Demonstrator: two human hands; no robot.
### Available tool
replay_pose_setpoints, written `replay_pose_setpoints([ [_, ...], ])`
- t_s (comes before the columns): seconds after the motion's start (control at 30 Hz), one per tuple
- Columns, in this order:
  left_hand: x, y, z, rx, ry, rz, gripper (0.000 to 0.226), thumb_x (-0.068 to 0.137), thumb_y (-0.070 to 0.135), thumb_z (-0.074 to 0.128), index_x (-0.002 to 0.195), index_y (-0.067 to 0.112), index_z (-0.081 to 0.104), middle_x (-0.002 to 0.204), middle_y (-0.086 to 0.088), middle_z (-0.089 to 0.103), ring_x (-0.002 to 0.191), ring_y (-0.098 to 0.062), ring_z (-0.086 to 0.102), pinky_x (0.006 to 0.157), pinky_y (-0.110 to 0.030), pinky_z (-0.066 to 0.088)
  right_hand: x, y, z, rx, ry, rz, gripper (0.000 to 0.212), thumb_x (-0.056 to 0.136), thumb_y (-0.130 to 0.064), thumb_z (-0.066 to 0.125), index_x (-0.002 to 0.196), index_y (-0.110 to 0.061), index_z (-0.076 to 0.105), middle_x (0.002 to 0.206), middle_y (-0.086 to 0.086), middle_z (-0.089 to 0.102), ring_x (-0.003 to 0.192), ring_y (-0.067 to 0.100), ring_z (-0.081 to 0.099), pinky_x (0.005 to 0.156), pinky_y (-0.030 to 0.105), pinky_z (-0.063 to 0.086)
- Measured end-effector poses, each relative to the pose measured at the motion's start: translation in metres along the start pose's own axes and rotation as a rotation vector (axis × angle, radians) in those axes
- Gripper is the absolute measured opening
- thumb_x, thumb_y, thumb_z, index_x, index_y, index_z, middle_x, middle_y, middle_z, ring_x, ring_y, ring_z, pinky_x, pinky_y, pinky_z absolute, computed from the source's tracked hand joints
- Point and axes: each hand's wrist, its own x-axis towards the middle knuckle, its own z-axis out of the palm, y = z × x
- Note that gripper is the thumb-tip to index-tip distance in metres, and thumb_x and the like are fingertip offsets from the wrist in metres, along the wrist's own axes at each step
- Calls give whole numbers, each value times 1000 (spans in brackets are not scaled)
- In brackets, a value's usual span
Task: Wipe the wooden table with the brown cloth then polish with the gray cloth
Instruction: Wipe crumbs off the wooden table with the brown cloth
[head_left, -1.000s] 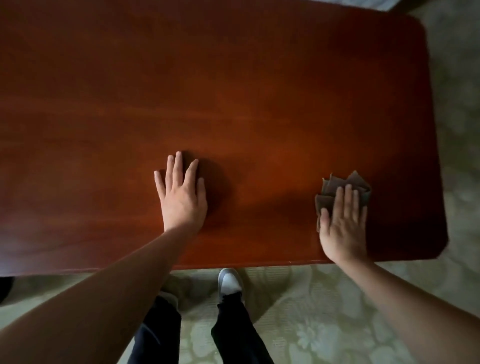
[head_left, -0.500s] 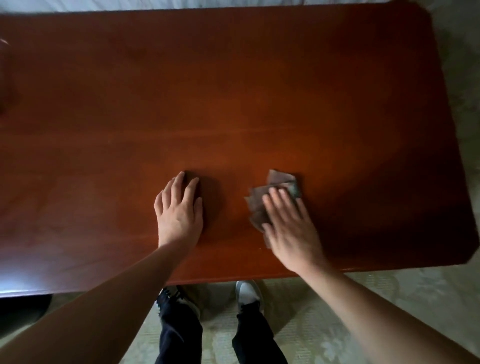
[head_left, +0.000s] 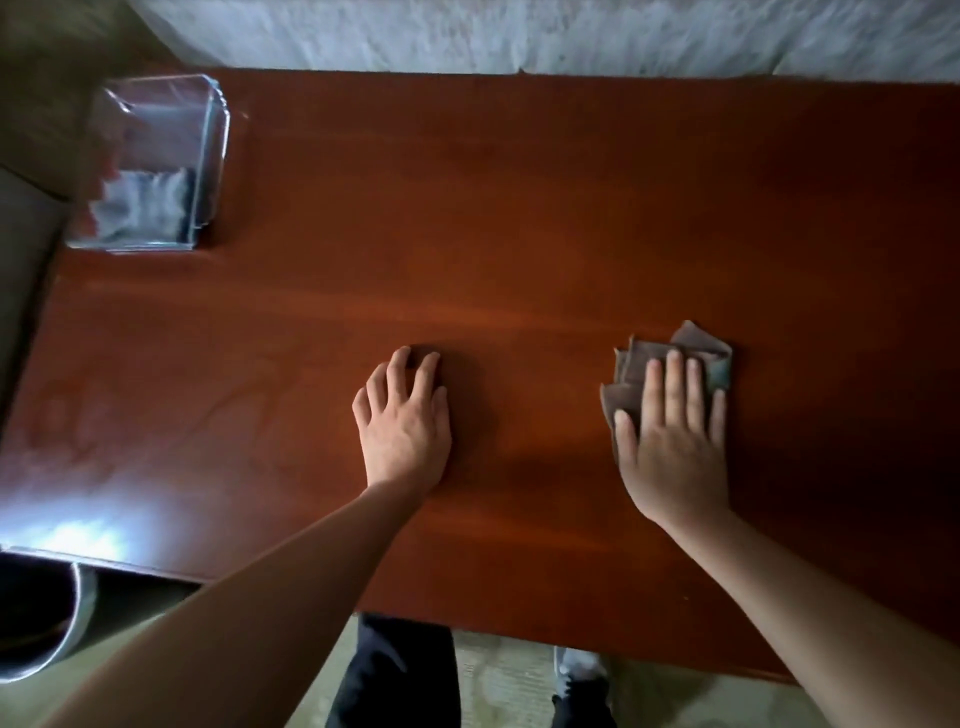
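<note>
Right hand (head_left: 672, 447) and brown cloth (head_left: 628, 379) shifted right, away from left hand (head_left: 402, 426)

Nearest, trouser legs (head_left: 400, 670) and a shoe (head_left: 576, 670) below the wooden table (head_left: 519, 234); left hand rests on it, fingers relaxed, slightly apart, holding nothing; right hand presses the cloth down, fingers straight, close together, cloth corners beyond the fingertips; far left of both, gray cloth (head_left: 143, 208) inside a glass container (head_left: 208, 130).
</note>
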Motion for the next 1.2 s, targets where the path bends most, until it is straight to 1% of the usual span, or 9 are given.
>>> replay_pose_setpoints([
  [0.17, 46, -65, -13, 47, 2, 68, 45, 105, 43, 46, 147, 30, 47, 156, -3, 39, 140, -30, 35, 114, -52, 29, 48, -100, 1, -27, 24, -136, 74, 106, -52, 23, 165, -6, 21, 174, 15, 13, 162, 31, 8, 129, 56, 11],
  [0.43, 101, -208, -39, 49, 49, -29, 46, 104, 41, 47, 148, 29, 48, 158, -5, 39, 141, -32, 36, 113, -51, 29, 66, -298, 14, -18, -15, -355, 74, 107, -52, 25, 166, -9, 13, 175, 13, 7, 162, 28, 0, 128, 57, 9],
  [0.6, 112, -302, -61, 28, 95, -207, 46, 102, 41, 45, 146, 27, 50, 156, -5, 43, 141, -32, 38, 113, -52, 29, 61, -412, 26, 5, -40, -469, 75, 106, -51, 30, 166, -9, 16, 175, 12, 8, 162, 28, 1, 128, 57, 8],
  [0.73, 110, -375, -78, -13, 137, -394, 46, 103, 39, 43, 146, 26, 48, 155, -6, 43, 140, -33, 38, 114, -53, 29, 56, -479, 35, -4, -63, -552, 76, 106, -51, 32, 166, -9, 15, 175, 12, 7, 162, 28, 0, 129, 57, 6],
  [0.8, 109, -403, -83, -75, 127, -470, 44, 105, 38, 41, 147, 26, 46, 153, -7, 46, 136, -34, 44, 112, -52, 33, 56, -509, 37, -9, -67, -595, 76, 106, -51, 32, 166, -9, 15, 175, 12, 6, 162, 28, -1, 129, 57, 5],
  [0.9, 109, -431, -92, -250, 33, -620, 37, 108, 41, 37, 138, 23, 49, 135, -12, 62, 118, -39, 59, 98, -48, 43, 59, -553, 40, -25, -89, -675, 75, 107, -51, 29, 167, -9, 11, 175, 12, 2, 162, 28, -4, 129, 57, 4],
  [1.0, 109, -443, -98, -325, -39, -700, 37, 107, 50, 30, 120, 27, 56, 117, -13, 69, 106, -41, 63, 88, -46, 47, 68, -604, 43, -35, -94, -771, 75, 108, -52, 26, 167, -9, 8, 175, 12, -1, 162, 28, -6, 129, 57, 2],
  [1.1, 116, -446, -102, -402, -75, -725, 40, 107, 51, 27, 122, 30, 59, 118, -12, 69, 109, -40, 63, 89, -45, 47, 84, -652, 46, -36, -73, -836, 75, 107, -53, 24, 167, -11, 10, 176, 10, 2, 162, 26, -3, 128, 55, 3],
  [1.2, 125, -446, -104, -419, -95, -735, 41, 108, 49, 26, 125, 30, 59, 122, -12, 68, 112, -41, 62, 92, -45, 46, 98, -666, 45, -66, -73, -895, 74, 107, -53, 22, 167, -12, 11, 176, 8, 4, 162, 23, -1, 129, 53, 4],
])
